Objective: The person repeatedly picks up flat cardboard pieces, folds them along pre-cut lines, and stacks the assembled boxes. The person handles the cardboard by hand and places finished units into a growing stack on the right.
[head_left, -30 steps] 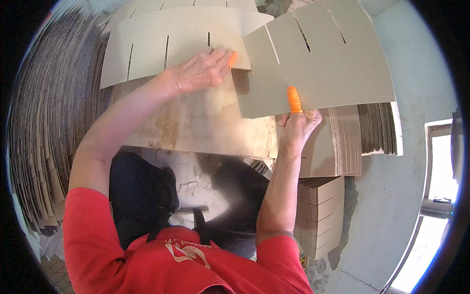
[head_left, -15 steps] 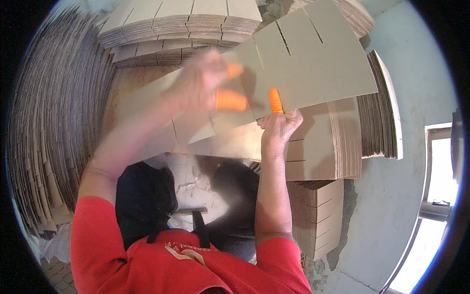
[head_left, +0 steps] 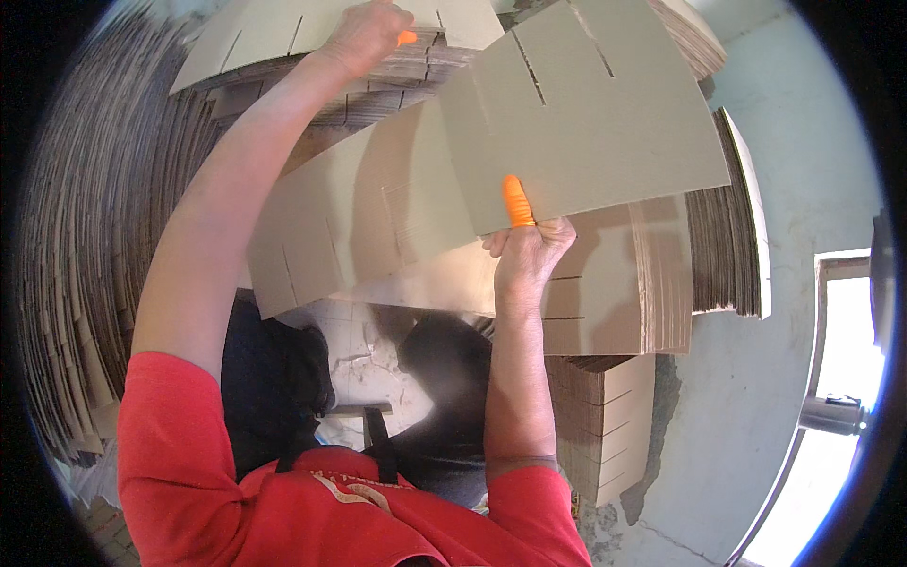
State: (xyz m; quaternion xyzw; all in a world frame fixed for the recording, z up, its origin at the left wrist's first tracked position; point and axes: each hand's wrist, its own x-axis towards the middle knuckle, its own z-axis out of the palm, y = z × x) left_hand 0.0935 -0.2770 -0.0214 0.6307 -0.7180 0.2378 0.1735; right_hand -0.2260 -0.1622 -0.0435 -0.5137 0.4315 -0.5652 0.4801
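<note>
at far left, cardboard (head_left: 104,246) is stacked, edges showing. the near edge of a pale slotted sheet (head_left: 265,33) is met by the left hand (head_left: 368,38); whether it is pinched cannot be told. a lower sheet (head_left: 378,198) is slanted over the table. by the right hand (head_left: 529,250), an orange-covered thumb (head_left: 516,200) on top, a greyish slotted sheet (head_left: 605,123) is grasped at its near edge, above upright sheets (head_left: 614,283).

Two hands (head_left: 367,36) (head_left: 531,255), at least two fingerstalls (head_left: 516,200) (head_left: 406,38)

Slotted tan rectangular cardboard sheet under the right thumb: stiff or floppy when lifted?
Probably stiff: the slotted tan cardboard sheet looks nearly flat beyond the right hand gripping its near edge. Likely light, being thin. Might bend at its slots.
</note>
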